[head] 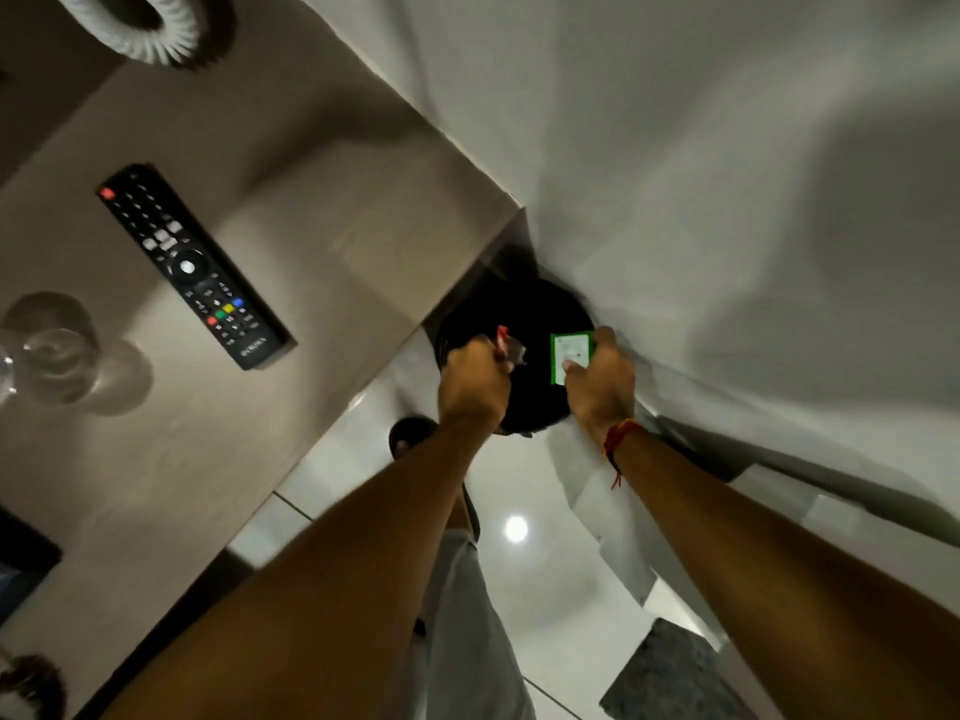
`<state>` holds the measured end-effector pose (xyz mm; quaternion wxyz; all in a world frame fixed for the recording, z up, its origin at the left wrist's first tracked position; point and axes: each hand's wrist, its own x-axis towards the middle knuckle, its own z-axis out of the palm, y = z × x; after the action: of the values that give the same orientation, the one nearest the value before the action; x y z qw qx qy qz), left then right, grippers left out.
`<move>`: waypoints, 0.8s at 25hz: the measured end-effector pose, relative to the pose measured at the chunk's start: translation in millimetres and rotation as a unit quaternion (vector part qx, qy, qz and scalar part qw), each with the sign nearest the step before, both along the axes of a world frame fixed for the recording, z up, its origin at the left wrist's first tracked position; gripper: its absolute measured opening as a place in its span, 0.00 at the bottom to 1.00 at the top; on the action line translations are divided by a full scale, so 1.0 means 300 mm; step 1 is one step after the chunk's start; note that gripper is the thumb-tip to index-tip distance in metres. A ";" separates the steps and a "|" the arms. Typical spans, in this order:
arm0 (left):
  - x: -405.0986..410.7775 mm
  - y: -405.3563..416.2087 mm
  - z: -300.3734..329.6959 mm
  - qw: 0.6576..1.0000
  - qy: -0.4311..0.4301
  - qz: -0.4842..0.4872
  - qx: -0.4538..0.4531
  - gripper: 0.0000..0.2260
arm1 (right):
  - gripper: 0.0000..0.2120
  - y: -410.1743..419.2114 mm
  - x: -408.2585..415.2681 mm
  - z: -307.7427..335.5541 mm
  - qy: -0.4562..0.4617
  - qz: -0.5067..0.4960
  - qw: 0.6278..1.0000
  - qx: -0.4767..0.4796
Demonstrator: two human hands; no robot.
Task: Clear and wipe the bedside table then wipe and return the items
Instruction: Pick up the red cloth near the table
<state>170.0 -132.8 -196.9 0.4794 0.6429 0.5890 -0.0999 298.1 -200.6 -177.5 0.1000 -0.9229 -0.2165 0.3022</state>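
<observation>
Bedside surface (322,210): tan top, seen from above at a tilt, partly cleared. Holding: one black TV remote (193,265), lying flat, face up; one clear stemmed glass (49,348) near the left edge, upright as far as can be told; one white ribbed ring-shaped object (156,28) at the far edge, kind not identifiable; one dark flat object (23,558) at the near left edge, cut off by the frame.

Black round bin (519,356): one, on the floor in the gap between surface and white bedding (727,200).

Left hand (475,384): grip closed around a small crumpled scrap with a red tip (506,345), held over the bin mouth.

Right hand (602,384): grip pinching one green-bordered white card or packet (570,356) by its edge, also over the bin; red thread band (618,439) at the wrist.

Step in hand, judged: discarding litter taken off the surface. Best done by lowering both items well inside the rim before release, away from bedding and floor; light scraps likely to flutter. Then back for remote and glass, glass lifted by the stem, upright.

Count: two hands, two held scraps, one bin, four items left on the surface. No wiping cloth in view.
</observation>
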 end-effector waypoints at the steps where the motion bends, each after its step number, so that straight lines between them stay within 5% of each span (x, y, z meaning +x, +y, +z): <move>1: -0.001 -0.006 0.010 1.000 0.013 -0.015 0.018 0.13 | 0.19 -0.004 0.009 0.004 -0.018 0.043 0.999 -0.015; 4: -0.057 -0.011 0.096 0.993 0.023 -0.064 0.098 0.15 | 0.23 0.005 -0.020 0.055 -0.104 0.195 0.975 -0.018; 11: -0.295 0.196 0.439 0.953 0.001 -0.098 0.286 0.23 | 0.18 0.247 -0.206 0.300 -0.101 0.245 0.958 0.106; 16: -0.624 0.370 0.666 0.913 0.084 -0.023 0.398 0.21 | 0.23 0.524 -0.517 0.468 -0.075 0.352 0.919 0.163; 20: -0.926 0.409 0.684 0.908 0.185 0.064 0.371 0.30 | 0.28 0.641 -0.805 0.483 -0.050 0.417 0.898 0.131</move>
<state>-107.8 -10.1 8.4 0.0938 0.7053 0.7016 0.0391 56.6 -8.4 -32.6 0.0736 -0.7404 -0.6240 0.2388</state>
